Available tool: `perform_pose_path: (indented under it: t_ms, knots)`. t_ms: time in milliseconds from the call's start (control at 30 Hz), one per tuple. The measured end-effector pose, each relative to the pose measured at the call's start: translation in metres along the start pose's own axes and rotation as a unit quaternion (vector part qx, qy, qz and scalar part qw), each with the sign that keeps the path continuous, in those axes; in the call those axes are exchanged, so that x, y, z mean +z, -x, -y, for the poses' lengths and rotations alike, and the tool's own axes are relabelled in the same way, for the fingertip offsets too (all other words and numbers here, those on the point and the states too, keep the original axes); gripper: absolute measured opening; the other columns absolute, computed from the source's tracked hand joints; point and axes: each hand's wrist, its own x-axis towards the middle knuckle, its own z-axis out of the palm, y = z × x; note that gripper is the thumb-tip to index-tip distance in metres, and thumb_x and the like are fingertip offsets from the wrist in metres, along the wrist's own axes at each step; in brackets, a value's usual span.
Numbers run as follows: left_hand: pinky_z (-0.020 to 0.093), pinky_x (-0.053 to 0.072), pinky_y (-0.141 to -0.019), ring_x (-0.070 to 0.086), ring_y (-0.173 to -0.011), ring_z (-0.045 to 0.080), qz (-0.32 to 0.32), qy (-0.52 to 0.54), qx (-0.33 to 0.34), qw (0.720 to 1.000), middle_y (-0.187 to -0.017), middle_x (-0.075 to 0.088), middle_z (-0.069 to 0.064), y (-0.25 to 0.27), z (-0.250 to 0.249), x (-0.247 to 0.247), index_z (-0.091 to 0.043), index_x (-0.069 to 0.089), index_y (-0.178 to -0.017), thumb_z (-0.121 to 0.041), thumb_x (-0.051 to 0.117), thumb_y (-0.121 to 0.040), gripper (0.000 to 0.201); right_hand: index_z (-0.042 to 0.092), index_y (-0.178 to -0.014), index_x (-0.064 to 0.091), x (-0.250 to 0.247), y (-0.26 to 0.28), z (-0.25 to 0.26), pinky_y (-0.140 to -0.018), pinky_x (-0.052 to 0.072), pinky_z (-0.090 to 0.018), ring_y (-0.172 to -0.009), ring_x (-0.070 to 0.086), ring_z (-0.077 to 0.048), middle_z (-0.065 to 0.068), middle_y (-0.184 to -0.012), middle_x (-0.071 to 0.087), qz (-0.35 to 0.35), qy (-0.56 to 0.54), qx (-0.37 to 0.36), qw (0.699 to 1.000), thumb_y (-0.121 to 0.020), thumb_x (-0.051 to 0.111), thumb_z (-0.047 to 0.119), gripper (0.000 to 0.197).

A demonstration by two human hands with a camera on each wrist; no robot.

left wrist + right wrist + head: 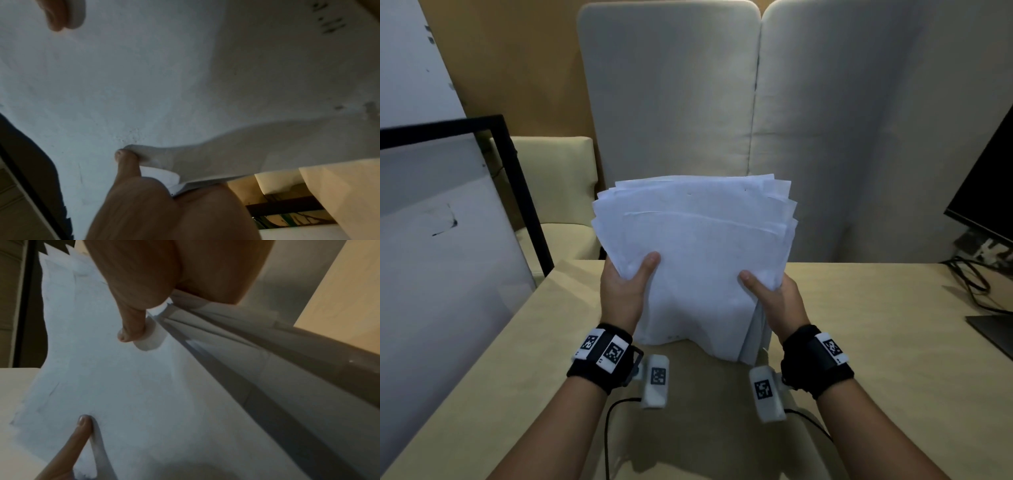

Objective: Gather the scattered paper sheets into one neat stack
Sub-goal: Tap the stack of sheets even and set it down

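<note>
1. We are holding a thick sheaf of white paper sheets (pixel 695 260) upright between both hands, its lower edge resting on the pale beige counter (pixel 876 342) just in front of us.
2. Our left hand (pixel 625 291) is grasping the sheaf's left side, thumb pressed flat on the front sheet and the other fingers hidden behind; the left wrist view is showing that thumb (pixel 126 160) pinching the paper.
3. Our right hand (pixel 777 294) is grasping the right side the same way, thumb in front; the right wrist view is showing its thumb (pixel 131 327) on the front sheet and the sheets' edges fanning apart below it.
4. The gathering is looking done to us: no loose sheet is lying on the part of the counter that we can see.
5. The squaring is what is left. The top edges are standing stepped and skewed, corners poking out at both upper sides, and the bottom right is splaying open. We judge that tapping the lower edge on the counter and then laying the sheaf flat would finish the job.
6. The counter is carrying a dark monitor (pixel 989 178) at the far right, with black cables (pixel 969 277) trailing behind it.
7. Beyond the counter, grey fabric divider panels (pixel 722 102) are standing upright; at our left a black-framed white board (pixel 441 222) is leaning, with a cream upholstered seat (pixel 558 192) behind it.
</note>
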Motion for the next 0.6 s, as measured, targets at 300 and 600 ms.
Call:
perform_pose_path:
  t_ms: [300,600]
  knots:
    - [0.006,0.051,-0.070,0.065,-0.088,-0.014,-0.012,-0.008,0.025,1.000,-0.103,0.068,-0.019,-0.009,0.007,0.008,-0.033,0.060,-0.107,-0.021,0.077,-0.085,0.031,0.019,-0.112,0.066,-0.006,-0.018,-0.007,-0.078,0.057,-0.026,-0.100,0.071,-0.015,0.004,-0.105,0.076,0.003,-0.014,0.007,1.000,-0.091,0.064,0.020,0.020]
    - [0.004,0.048,-0.074,0.064,-0.094,-0.015,0.002,-0.037,0.016,0.999,-0.107,0.067,-0.021,-0.010,0.021,0.007,-0.033,0.058,-0.115,-0.020,0.072,-0.090,0.031,0.010,-0.122,0.061,-0.003,-0.016,-0.003,-0.078,0.057,-0.026,-0.100,0.071,-0.016,0.000,-0.110,0.074,0.011,-0.041,-0.014,0.999,-0.089,0.068,0.011,0.034]
